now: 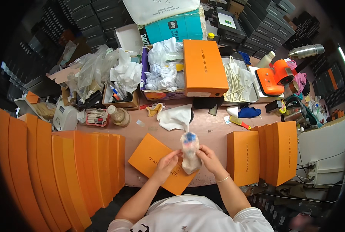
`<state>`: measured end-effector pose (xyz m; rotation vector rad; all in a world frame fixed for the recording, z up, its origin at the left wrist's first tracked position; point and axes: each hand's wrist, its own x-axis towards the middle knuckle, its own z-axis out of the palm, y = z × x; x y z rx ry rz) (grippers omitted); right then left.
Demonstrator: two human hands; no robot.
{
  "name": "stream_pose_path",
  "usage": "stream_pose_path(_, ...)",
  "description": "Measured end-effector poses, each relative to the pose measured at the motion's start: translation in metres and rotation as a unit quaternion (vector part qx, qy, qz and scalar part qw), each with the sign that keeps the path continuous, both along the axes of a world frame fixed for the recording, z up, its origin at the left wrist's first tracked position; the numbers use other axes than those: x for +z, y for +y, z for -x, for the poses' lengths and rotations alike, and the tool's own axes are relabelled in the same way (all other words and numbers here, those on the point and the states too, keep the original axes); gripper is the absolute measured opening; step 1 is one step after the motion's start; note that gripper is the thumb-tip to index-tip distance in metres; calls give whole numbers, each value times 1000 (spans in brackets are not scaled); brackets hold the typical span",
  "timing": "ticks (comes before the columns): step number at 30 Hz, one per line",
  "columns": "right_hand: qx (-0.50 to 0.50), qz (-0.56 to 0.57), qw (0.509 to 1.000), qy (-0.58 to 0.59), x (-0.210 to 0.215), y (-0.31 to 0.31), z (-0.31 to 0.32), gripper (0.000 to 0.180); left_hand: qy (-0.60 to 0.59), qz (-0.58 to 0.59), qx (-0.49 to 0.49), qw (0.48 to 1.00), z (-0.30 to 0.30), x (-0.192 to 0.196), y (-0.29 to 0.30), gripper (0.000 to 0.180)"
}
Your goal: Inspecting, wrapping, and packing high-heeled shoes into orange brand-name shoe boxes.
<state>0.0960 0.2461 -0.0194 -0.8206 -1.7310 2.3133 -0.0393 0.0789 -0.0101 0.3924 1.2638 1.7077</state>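
A whitish, sock-shaped cloth [190, 152] with blue and pink patches is between my two hands, upright in the picture. My left hand [167, 165] pinches its left edge, thumb and fingers together. Its right edge is gripped by my right hand [211, 158], with the thumb on top. Beneath lies a closed orange box [147, 149], set at an angle on the pink table [137, 133]. A white cloth [175, 118] lies just beyond, its lower tip reaching the top of the held piece.
Orange boxes stand in rows on the left [76, 166] and right [244, 156]. Further back are an upright orange box [204, 67], a carton of crumpled white paper [163, 94], a tray of white sticks [253, 94] and an orange device [269, 81]. A brush [240, 123] lies at right.
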Motion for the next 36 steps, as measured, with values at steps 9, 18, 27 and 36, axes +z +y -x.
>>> stream_pose_path(9, 79, -518, 851, 24, 68, -49, 6, 37, -132, 33, -93, 986, 3, 6, -17, 23)
stream_pose_path(18, 117, -220, 968, -20, 49, -76, 22, 24, 447, 56, -76, 889, 27, 27, -56, 24)
stream_pose_path(27, 104, 16, 992, 73, 44, -109, 67, 40, -14, -73, 75, 994, 32, -5, -83, 22)
stream_pose_path(36, 133, -422, 880, 170, 64, -71, 235, 38, 500, 228, 37, 835, 22, -50, -102, 48)
